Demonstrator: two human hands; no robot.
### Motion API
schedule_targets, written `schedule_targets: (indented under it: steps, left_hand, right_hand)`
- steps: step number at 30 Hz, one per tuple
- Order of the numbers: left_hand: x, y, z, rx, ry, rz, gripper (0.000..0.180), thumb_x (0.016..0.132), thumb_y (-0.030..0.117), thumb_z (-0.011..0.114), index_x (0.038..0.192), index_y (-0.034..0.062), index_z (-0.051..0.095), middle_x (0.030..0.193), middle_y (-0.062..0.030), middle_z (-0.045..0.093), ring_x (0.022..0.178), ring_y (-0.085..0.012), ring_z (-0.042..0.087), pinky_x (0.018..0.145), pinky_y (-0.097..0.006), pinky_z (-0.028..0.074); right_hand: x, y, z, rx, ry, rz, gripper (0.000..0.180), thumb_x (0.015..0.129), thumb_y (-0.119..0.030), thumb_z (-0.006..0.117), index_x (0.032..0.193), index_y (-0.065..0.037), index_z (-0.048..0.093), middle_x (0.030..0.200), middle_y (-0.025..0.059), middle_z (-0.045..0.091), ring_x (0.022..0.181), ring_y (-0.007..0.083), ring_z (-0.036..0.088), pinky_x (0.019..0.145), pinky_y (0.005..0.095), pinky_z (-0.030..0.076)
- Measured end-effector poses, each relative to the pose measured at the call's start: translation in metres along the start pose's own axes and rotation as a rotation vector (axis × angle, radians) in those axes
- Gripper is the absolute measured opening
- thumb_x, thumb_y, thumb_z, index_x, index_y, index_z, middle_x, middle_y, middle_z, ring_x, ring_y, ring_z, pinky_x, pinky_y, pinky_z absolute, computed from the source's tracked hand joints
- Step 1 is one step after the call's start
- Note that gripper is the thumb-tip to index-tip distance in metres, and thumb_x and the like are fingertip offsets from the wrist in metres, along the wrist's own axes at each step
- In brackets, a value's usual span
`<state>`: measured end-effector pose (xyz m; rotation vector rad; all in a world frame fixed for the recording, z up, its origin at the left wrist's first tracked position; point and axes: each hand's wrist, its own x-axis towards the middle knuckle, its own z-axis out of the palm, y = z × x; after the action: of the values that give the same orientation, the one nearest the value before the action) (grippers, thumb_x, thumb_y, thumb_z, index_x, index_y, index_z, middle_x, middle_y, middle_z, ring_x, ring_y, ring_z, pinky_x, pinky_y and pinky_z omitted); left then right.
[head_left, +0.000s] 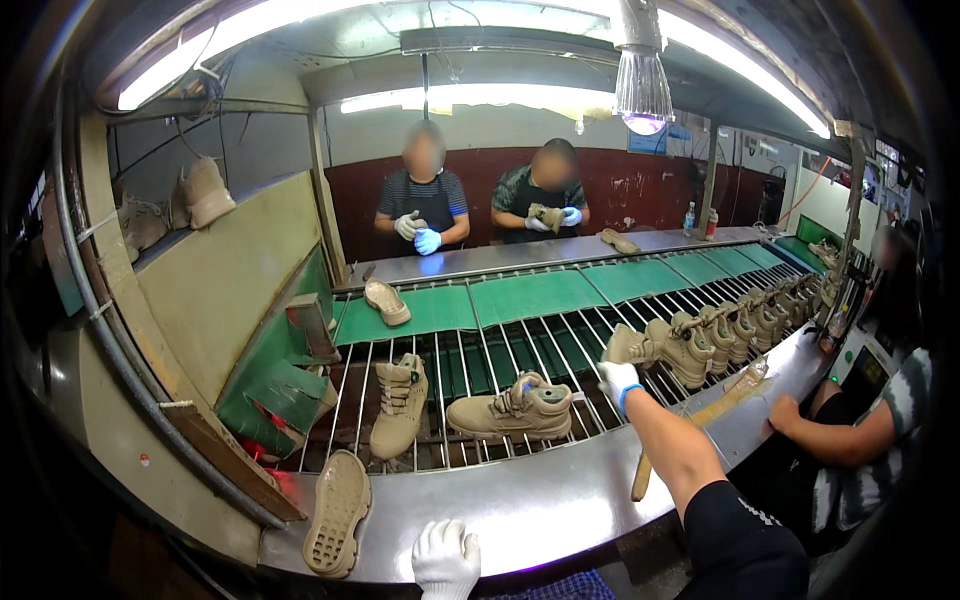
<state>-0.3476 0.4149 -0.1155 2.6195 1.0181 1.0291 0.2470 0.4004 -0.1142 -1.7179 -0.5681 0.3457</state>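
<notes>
The white-gloved left hand (445,558) rests loosely closed on the steel bench edge (540,510), empty; the white-gloved right hand (618,380) grips a tan suede boot (632,347).

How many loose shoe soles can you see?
3: one sole on the near steel counter's left end, one on the green belt, one on the far counter. More may be hidden.
</notes>
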Motion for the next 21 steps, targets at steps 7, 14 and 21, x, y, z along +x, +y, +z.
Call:
schedule_targets:
  steps: [7,14,21]
  left_hand:
    - [-0.016,-0.023,-0.004,0.076,-0.012,0.037,0.043,0.106,0.04,0.059,0.128,0.0054,0.072,0.126,-0.0232,0.071,0.119,-0.0391,0.065,0.109,-0.05,0.048]
    - [0.012,0.001,-0.034,0.044,0.135,0.16,0.023,0.097,0.026,0.07,0.109,0.0063,0.074,0.105,-0.0189,0.072,0.1,-0.0394,0.066,0.095,-0.049,0.053]
    - [0.017,0.004,-0.037,0.03,0.116,0.221,0.024,0.096,0.028,0.07,0.106,0.0066,0.074,0.101,-0.0187,0.071,0.097,-0.0393,0.066,0.093,-0.049,0.053]
  right_hand:
    - [-0.098,-0.238,0.152,0.035,-0.435,-0.451,0.04,0.101,-0.027,0.065,0.132,-0.001,0.067,0.122,0.0132,0.073,0.11,0.0247,0.07,0.095,0.0373,0.057]
    - [-0.258,-0.141,0.209,-0.184,-0.248,-0.743,0.05,0.101,-0.031,0.062,0.146,-0.008,0.058,0.125,0.0185,0.072,0.114,0.0368,0.07,0.101,0.0433,0.055]
    - [-0.324,-0.124,0.198,-0.182,-0.619,-0.297,0.071,0.101,-0.03,0.065,0.162,-0.012,0.033,0.108,0.0144,0.071,0.087,0.0322,0.071,0.082,0.0444,0.057]
